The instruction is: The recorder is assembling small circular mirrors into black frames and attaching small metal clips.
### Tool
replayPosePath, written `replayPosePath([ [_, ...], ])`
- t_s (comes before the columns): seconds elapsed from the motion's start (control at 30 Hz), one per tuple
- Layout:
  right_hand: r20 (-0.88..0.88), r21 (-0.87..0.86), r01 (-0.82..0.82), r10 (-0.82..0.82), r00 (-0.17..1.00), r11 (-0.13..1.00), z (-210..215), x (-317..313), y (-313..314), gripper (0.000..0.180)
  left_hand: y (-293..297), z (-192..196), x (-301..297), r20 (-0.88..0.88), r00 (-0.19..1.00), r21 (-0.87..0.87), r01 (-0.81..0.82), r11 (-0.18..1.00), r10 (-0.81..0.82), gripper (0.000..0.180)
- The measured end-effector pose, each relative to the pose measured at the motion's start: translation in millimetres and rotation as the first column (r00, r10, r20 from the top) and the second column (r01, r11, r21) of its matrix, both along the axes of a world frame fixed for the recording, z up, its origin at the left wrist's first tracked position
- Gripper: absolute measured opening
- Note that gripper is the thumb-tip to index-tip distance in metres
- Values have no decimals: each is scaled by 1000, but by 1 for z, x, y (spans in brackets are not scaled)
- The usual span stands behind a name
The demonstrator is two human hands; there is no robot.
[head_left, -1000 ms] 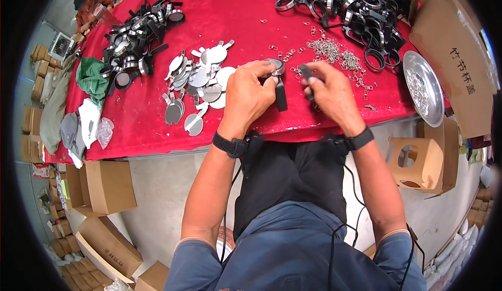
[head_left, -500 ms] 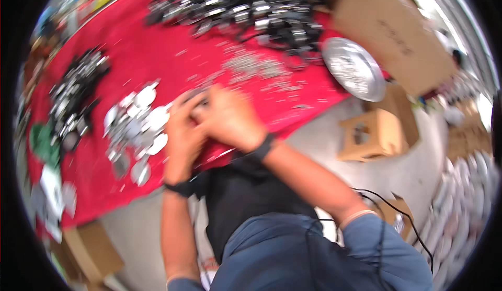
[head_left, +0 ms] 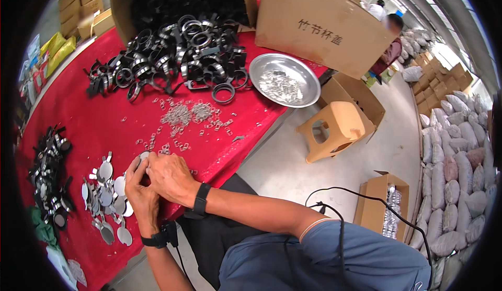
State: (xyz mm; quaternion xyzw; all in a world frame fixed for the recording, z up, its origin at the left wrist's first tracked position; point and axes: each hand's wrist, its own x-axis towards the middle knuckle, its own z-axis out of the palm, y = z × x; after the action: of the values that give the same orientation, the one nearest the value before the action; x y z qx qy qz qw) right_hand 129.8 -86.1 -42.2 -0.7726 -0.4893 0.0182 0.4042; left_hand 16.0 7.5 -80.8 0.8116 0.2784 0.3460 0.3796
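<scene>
My left hand (head_left: 141, 192) and my right hand (head_left: 171, 178) meet low over the red cloth, both with closed fingers around one small piece. A round silver disc (head_left: 145, 155) shows past the fingertips; my fingers cover most of the piece, and a dark bit shows between them. Left of my hands lies a pile of flat round silver discs with tabs (head_left: 106, 199). Beyond them small metal clips (head_left: 178, 116) are scattered on the cloth. Farther back is a big heap of black and silver ring-shaped parts (head_left: 201, 41).
The red-covered table (head_left: 78, 97) also bears a heap of black parts with discs (head_left: 49, 178) at left and a metal bowl (head_left: 255, 77) of small pieces. A large carton (head_left: 293, 13), an orange stool (head_left: 349, 121), a box (head_left: 369, 192) and stacked sacks (head_left: 451, 160) stand around. A person (head_left: 392, 50) is far off.
The view has swung, so the table and its heaps sit differently and look sharper. My hands are still together around the small piece, and its silver disc now shows past my fingertips.
</scene>
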Motion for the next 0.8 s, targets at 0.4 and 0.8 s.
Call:
replayPosePath([
  [0.4,-69,64,93,-89,994,994,-7,-4,-31,16,-29,23,5,21,998,-77,-63,995,64,57],
  [0.8,-692,108,-6,80,717,994,12,28,-56,24,-22,38,-26,523,842,-600,472,646,-131,78],
])
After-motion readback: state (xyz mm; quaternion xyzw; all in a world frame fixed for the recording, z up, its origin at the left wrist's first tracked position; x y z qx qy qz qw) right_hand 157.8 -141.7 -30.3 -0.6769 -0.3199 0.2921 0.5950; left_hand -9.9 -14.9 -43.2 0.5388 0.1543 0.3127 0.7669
